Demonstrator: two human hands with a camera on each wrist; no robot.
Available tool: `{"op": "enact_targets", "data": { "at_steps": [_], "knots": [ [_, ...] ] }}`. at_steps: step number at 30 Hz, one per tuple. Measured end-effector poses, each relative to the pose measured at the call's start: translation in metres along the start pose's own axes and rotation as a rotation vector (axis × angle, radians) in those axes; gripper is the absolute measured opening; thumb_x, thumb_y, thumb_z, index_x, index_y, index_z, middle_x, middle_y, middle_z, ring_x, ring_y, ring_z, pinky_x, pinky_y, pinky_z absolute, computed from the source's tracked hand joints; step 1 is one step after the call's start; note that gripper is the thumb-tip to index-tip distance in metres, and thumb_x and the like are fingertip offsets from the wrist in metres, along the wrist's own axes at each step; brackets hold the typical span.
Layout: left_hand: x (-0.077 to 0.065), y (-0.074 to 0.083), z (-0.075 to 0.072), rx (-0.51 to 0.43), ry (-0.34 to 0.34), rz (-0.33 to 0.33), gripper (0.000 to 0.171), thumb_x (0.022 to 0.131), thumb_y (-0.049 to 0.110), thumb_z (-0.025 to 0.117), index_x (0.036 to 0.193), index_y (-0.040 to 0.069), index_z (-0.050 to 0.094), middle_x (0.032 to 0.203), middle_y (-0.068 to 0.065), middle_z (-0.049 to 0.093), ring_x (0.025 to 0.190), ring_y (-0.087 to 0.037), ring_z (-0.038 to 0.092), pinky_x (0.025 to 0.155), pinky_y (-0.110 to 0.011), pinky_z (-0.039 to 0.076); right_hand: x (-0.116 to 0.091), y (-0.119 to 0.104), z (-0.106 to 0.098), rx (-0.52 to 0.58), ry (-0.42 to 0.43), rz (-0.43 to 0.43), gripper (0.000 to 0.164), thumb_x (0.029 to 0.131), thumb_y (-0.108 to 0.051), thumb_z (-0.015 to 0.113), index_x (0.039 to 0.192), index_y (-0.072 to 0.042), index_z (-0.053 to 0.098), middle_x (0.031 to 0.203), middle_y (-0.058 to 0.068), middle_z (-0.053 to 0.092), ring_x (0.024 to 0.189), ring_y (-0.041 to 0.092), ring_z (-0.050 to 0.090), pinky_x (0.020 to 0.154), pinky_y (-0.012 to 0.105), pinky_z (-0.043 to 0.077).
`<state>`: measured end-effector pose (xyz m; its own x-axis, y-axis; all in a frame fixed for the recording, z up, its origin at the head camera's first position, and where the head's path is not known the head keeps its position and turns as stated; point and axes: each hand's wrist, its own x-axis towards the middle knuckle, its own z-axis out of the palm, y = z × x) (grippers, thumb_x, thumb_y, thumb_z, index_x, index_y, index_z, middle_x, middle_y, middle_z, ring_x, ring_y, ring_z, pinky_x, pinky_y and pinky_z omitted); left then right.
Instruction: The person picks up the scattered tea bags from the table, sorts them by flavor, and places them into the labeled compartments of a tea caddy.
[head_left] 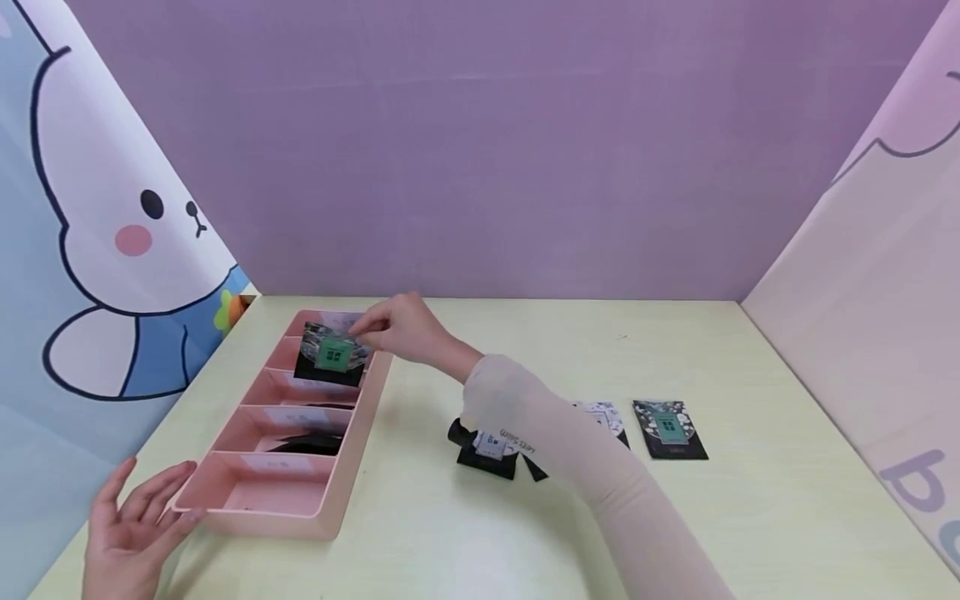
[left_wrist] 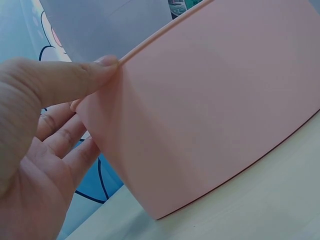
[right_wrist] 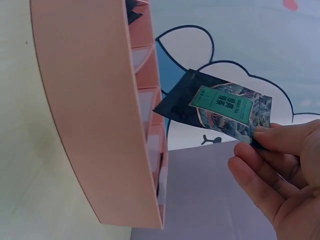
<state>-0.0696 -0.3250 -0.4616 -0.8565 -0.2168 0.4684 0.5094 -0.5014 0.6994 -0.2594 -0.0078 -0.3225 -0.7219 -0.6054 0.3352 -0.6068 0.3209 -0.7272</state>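
A tea sachet (head_left: 330, 354), black with a green label and a printed landscape, is pinched by one corner in my right hand (head_left: 408, 329). It hangs tilted above the far compartments of a pink divided box (head_left: 262, 525). In the right wrist view the sachet (right_wrist: 220, 107) is held between thumb and fingers, apart from the box. My left hand (head_left: 135, 525) grips the near left corner of the box, the thumb (left_wrist: 85, 80) on the rim and the fingers against the outer side. Dark sachets (head_left: 311, 443) lie in a middle compartment; the nearest compartment is bare.
A black sachet with a green label (head_left: 671, 429) lies on the table at the right. Near it is a white-patterned sachet (head_left: 611, 417), partly behind my right sleeve (head_left: 570, 442). Another with a pale label (head_left: 491, 446) lies left of the sleeve. A purple backdrop (head_left: 480, 167) stands behind.
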Motion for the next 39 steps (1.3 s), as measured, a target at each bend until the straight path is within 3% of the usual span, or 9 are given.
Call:
{"op": "enact_targets", "data": {
  "at_steps": [10, 17, 23, 31, 39],
  "knots": [
    [-0.001, -0.002, 0.002, -0.005, -0.007, 0.003, 0.088, 0.082, -0.04, 0.037, 0.154, 0.008, 0.023, 0.127, -0.019, 0.064, 0.117, -0.025, 0.064, 0.092, -0.03, 0.054, -0.004, 0.006, 0.026, -0.178, -0.022, -0.171, 0.013, 0.094, -0.003, 0.067, 0.1, -0.005, 0.079, 0.097, 0.006, 0.076, 0.066, 0.004, 0.059, 0.059, 0.012, 0.042],
    [-0.001, -0.002, 0.004, -0.056, -0.053, 0.02, 0.089, 0.081, -0.042, 0.036, 0.155, 0.006, 0.02, 0.128, -0.023, 0.062, 0.119, -0.028, 0.062, 0.093, -0.033, 0.053, -0.007, 0.006, 0.039, -0.399, -0.09, -0.216, 0.014, 0.096, -0.01, 0.067, 0.101, -0.012, 0.081, 0.101, 0.0, 0.076, 0.086, 0.006, 0.068, 0.074, 0.008, 0.047],
    [-0.003, -0.002, 0.004, -0.088, -0.069, 0.031, 0.092, 0.08, -0.043, 0.036, 0.156, 0.005, 0.017, 0.129, -0.024, 0.061, 0.12, -0.029, 0.061, 0.092, -0.035, 0.054, -0.011, 0.007, 0.048, -0.564, -0.127, -0.266, 0.017, 0.097, -0.011, 0.066, 0.103, -0.016, 0.081, 0.102, -0.005, 0.075, 0.096, 0.008, 0.067, 0.081, 0.01, 0.049],
    [-0.002, -0.002, 0.003, 0.057, 0.008, -0.021, 0.09, 0.083, -0.038, 0.041, 0.156, 0.01, 0.021, 0.128, -0.015, 0.064, 0.119, -0.021, 0.063, 0.091, -0.029, 0.054, -0.014, 0.009, 0.063, -0.889, -0.187, -0.323, 0.026, 0.098, -0.013, 0.064, 0.112, -0.029, 0.077, 0.11, -0.014, 0.071, 0.091, 0.01, 0.051, 0.078, 0.022, 0.04],
    [-0.002, 0.0, 0.002, 0.141, 0.073, -0.075, 0.089, 0.085, -0.036, 0.044, 0.155, 0.016, 0.023, 0.127, -0.009, 0.065, 0.116, -0.016, 0.064, 0.088, -0.026, 0.055, -0.021, 0.01, 0.073, -1.022, -0.247, -0.301, 0.025, 0.101, -0.022, 0.061, 0.12, -0.034, 0.073, 0.115, -0.014, 0.068, 0.105, 0.012, 0.051, 0.079, 0.026, 0.043]
  ]
}}
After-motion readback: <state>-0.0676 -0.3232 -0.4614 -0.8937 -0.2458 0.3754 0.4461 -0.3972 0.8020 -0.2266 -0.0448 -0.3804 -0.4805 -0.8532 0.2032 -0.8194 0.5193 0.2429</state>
